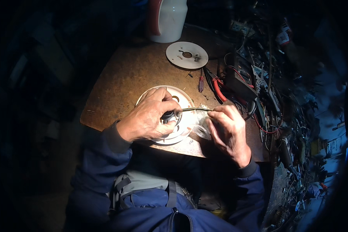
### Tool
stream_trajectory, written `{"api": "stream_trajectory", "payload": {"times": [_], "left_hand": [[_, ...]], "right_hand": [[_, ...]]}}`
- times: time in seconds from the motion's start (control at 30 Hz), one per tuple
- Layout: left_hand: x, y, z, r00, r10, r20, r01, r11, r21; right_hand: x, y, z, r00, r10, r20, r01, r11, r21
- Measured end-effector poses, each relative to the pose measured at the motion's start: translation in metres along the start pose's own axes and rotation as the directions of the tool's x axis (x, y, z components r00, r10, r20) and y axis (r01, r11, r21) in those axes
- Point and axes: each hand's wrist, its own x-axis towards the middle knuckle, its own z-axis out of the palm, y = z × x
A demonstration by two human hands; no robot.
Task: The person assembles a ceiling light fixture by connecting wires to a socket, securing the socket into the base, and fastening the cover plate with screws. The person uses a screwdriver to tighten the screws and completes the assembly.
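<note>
Tabletop [114, 79]; cable [192, 109] in right grip [230, 129]

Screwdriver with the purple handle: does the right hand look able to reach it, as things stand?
Probably yes, if the right hand first releases the cable it seems to pinch. The screwdriver lies ahead on the table, apparently uncovered; the red tool handle is beside it, not over it.

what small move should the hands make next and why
Perhaps the right hand should gently tug the dark cable to check it: the cable runs nearly straight between both hands, and the left hand grips a black part over the white round plate.
</note>
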Motion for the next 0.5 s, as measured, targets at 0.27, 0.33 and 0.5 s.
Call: {"api": "stream_trajectory", "payload": {"times": [0.27,0.33,0.5], "left_hand": [[-0.002,-0.004,0.002,0.999,-0.032,0.006,0.032,0.999,0.015],[-0.001,-0.005,0.004,0.999,-0.041,0.018,0.040,0.999,0.009],[-0.002,-0.009,0.003,1.000,-0.011,0.019,0.011,1.000,0.028]], "right_hand": [[-0.026,-0.024,0.016,0.999,0.014,0.053,-0.009,0.995,-0.103],[-0.025,-0.015,0.008,0.986,0.164,-0.024,-0.162,0.985,0.063],[-0.011,0.007,-0.039,0.843,0.537,-0.002,-0.495,0.778,0.388]]}}
